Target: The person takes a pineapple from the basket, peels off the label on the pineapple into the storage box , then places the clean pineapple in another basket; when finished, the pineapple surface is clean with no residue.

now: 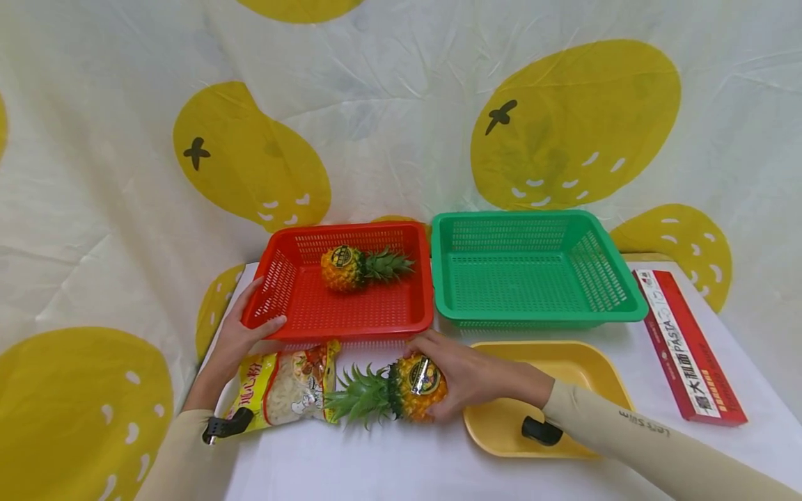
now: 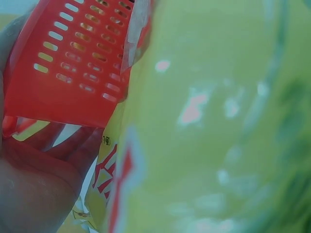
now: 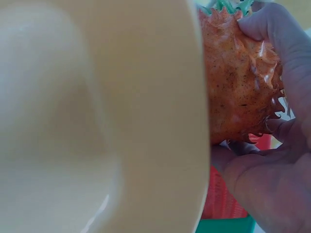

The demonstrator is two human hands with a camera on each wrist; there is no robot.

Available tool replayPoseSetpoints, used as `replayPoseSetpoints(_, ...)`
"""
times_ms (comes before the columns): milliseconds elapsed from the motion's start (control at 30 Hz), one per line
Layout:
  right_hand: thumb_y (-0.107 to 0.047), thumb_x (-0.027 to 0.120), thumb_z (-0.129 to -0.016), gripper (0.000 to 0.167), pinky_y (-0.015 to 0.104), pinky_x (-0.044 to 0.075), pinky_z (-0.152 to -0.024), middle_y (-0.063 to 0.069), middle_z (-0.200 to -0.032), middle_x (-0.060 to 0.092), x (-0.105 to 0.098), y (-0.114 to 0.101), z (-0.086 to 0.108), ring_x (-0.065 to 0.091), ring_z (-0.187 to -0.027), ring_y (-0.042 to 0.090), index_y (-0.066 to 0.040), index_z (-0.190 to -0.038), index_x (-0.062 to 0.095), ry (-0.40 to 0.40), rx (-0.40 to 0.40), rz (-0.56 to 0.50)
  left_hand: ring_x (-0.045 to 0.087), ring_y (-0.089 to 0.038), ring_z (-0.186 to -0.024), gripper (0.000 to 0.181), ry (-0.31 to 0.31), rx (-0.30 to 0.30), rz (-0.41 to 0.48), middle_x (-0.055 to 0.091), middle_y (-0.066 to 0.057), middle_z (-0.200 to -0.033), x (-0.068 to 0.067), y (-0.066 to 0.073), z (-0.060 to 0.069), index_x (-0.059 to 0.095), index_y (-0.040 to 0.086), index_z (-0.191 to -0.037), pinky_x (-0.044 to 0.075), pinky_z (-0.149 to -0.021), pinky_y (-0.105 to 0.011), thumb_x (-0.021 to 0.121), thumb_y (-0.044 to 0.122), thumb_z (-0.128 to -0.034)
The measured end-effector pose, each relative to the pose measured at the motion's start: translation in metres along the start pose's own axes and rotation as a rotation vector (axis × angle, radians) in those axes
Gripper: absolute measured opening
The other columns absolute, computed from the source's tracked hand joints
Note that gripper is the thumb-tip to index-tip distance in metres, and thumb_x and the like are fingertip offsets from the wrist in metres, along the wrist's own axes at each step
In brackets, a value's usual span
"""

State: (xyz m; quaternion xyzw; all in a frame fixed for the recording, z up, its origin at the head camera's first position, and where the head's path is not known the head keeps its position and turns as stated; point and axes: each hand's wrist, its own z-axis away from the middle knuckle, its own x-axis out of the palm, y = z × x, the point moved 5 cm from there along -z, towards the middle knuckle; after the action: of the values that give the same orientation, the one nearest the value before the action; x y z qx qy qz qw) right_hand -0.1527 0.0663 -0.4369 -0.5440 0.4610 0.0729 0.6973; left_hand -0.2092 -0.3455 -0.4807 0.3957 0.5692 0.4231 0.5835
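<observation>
- L hand: clamped on front-left corner of the red basket, thumb over the rim, fingers along the outside of the L wall.
- R hand: curled round the body of a pineapple, thumb on the near side, fingers on the far side. Hands well apart.
- That pineapple: on its side, round label up, leaves pointing L; in front of red basket's front-right corner, just L of the tray.
- Its leaf tips overlap the R edge of the bag in head view; can't tell if they touch.
- 2nd pineapple: inside red basket, on its side, nearer the back wall, leaves pointing R, dark label showing.
- Bag: yellow w/ clear window, pale pieces inside; in front of red basket, btwn L wrist & held pineapple. Fills most of L wrist view as a blur.
- Tray: yellow, on the tabletop, in front of green basket, partly hidden by R forearm.
- Green basket: right beside the red one, on its R.
- Box: red & white, marked PASTA, flat, slanted, R end of tabletop.
- Behind: white cloth w/ big yellow fruit prints.
- Sleeves: beige, lettering on the R one.
</observation>
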Motion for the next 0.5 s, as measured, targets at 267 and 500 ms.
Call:
replayPoseSetpoints(267, -0.027, 0.091, -0.072, 0.081, 0.034, 0.052, -0.099, 0.001, -0.138, 0.047, 0.0039, 0.0072, 0.0003, 0.052, -0.119, 0.015, -0.011, -0.140, 0.050, -0.003, -0.023, 0.018, 0.039, -0.042, -0.142, 0.097, -0.001, -0.002, 0.000, 0.034, -0.014, -0.165, 0.0004, -0.0001, 0.0012, 0.018, 0.037, -0.170, 0.054, -0.087, -0.020, 0.080, 0.030, -0.0961)
replayPoseSetpoints(500, -0.028, 0.091, -0.072, 0.082, 0.035, 0.052, -0.099, 0.001, -0.137, 0.049, 0.0041, 0.0090, -0.0019, 0.051, -0.120, 0.015, -0.011, -0.141, 0.050, -0.005, -0.052, 0.059, 0.038, -0.042, -0.143, 0.095, 0.003, 0.009, 0.009, 0.033, -0.014, -0.165, -0.0006, -0.0005, -0.0002, 0.018, 0.037, -0.170, 0.054, -0.087, -0.020, 0.079, 0.029, -0.0970)
